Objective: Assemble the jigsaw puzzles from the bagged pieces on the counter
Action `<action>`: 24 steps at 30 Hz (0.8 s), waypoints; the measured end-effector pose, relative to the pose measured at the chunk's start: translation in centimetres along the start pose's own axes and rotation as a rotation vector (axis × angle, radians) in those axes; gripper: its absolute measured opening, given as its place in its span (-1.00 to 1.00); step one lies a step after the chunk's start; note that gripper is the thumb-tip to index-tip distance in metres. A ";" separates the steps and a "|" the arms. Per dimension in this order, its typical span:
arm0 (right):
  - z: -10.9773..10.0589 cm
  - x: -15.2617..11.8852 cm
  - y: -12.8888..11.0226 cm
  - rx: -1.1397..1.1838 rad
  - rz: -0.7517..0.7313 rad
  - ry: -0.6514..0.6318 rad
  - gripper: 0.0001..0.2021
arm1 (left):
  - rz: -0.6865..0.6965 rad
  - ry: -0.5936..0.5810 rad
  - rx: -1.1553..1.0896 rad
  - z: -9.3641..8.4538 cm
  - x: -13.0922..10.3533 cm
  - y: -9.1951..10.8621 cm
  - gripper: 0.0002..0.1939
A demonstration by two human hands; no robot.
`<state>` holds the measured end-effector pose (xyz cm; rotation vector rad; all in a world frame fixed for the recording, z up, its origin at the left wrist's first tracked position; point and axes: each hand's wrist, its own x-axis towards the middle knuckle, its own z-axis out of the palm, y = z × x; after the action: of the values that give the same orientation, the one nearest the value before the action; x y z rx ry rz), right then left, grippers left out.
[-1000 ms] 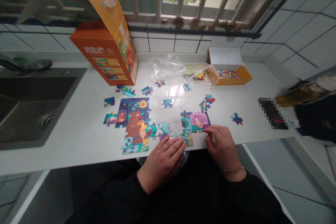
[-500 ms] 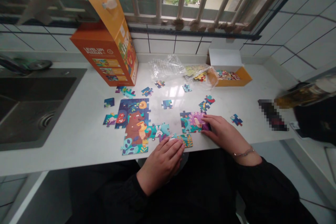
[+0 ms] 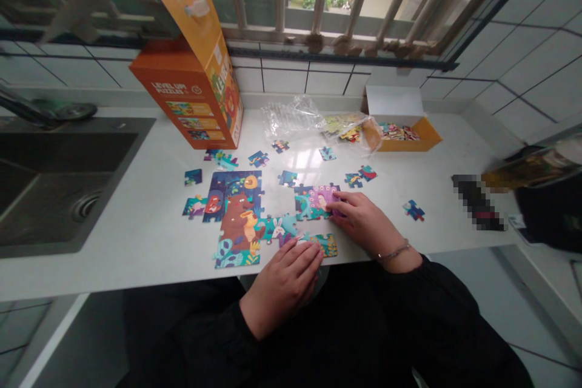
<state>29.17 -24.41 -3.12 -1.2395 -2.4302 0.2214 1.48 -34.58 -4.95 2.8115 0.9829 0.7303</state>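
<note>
My left hand [image 3: 284, 285] lies flat with outstretched fingers over the lower puzzle pieces at the counter's front edge, covering part of them. From under its fingertips a piece with orange leaves [image 3: 330, 245] sticks out to the right. My right hand [image 3: 364, 221] grips the right end of a joined puzzle section [image 3: 313, 201] showing a pink peacock, thumb and fingers on it. This section's left end is close to the rabbit piece [image 3: 278, 228]; whether they interlock I cannot tell. Left of that lies the larger assembled bear puzzle [image 3: 236, 218].
Loose puzzle pieces [image 3: 258, 159] lie scattered behind. An orange puzzle box [image 3: 182, 97] stands back left, beside the sink [image 3: 91, 242]. Clear plastic wrap [image 3: 291, 118], a bag of pieces [image 3: 348, 127] and an open yellow box [image 3: 409, 142] line the back. A pixelated dark object [image 3: 477, 203] lies right.
My right hand has slid the peacock section left and slightly away from me, to near the rabbit piece. My left hand stays on the lower pieces. The view has shifted slightly.
</note>
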 end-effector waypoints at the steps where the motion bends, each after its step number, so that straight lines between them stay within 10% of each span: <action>1: 0.0 0.1 -0.1 0.001 -0.002 -0.001 -0.78 | 0.000 -0.001 -0.001 0.0 0.0 0.0 -0.48; 24: 0.6 1.5 0.0 -0.002 0.018 0.023 -0.77 | -0.012 -0.018 -0.011 0.6 -0.6 -0.1 -0.42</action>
<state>28.19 -23.18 -3.21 -1.2582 -2.4016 0.2084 1.26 -34.84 -5.74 2.7950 0.9889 0.7052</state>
